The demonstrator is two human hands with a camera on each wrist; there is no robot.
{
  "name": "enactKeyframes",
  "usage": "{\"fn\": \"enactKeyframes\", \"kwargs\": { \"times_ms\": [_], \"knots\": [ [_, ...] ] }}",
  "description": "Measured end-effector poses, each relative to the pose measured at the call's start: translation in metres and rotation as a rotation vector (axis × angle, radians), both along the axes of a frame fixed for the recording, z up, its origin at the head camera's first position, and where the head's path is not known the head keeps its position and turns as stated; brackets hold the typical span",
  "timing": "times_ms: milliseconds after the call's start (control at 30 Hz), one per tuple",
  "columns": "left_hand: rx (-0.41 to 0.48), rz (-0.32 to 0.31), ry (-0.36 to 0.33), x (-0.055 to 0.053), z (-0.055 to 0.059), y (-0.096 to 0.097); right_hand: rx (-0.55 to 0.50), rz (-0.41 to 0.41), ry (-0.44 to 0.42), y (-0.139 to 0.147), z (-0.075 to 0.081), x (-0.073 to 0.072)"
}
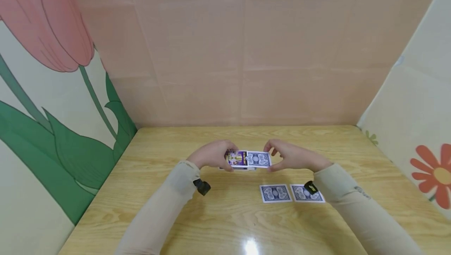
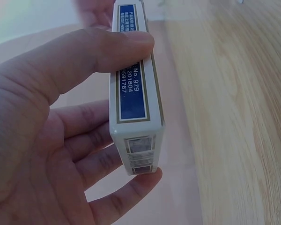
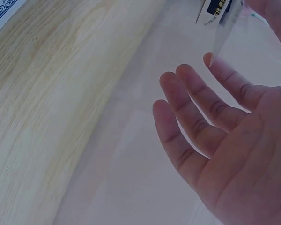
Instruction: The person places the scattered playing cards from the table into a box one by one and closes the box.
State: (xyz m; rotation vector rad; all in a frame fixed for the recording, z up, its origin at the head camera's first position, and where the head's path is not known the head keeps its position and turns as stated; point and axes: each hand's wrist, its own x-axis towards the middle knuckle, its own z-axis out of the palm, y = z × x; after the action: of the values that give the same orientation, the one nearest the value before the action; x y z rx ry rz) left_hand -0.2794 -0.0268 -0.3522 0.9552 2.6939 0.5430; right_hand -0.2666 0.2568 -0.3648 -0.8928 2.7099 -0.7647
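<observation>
Creased pinkish-tan cloth (image 1: 197,51) rises behind the wood-grained table (image 1: 137,169), between a left-hand panel painted with a pink tulip (image 1: 67,24) and a pale right-hand one bearing a red-orange flower (image 1: 442,175). Nearer me and right of the middle, one face-down card (image 1: 276,193) lies flat beside a second card (image 1: 299,193), which the black right wrist camera (image 1: 311,187) partly hides from me. Glare whitens the tabletop's near edge. Past two beige sleeves (image 1: 158,212), over the table's far middle, the left hand (image 1: 213,154) grasps a card box (image 1: 237,158), thumb across its navy, gold-lined label and fingers around the other side; the box is slim, white-edged and sharp-cornered. At its right end, the right hand (image 1: 294,157) pinches a blue-and-white scroll-patterned playing card (image 1: 259,159) between thumb and index finger, its other fingers spread loosely. Whether that card sits partly inside the box, I cannot tell.
</observation>
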Motion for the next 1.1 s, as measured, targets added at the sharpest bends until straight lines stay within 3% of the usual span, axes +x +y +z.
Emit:
{"fn": "enactKeyframes", "kwargs": {
  "times_ms": [567, 1100],
  "knots": [
    [-0.009, -0.015, 0.006, 0.001, -0.002, 0.002, -0.034, -0.022, -0.046, -0.001, -0.001, 0.003],
    [-0.009, -0.014, 0.005, 0.0, -0.004, 0.001, -0.021, 0.018, 0.002, -0.001, -0.001, 0.0]
  ]
}}
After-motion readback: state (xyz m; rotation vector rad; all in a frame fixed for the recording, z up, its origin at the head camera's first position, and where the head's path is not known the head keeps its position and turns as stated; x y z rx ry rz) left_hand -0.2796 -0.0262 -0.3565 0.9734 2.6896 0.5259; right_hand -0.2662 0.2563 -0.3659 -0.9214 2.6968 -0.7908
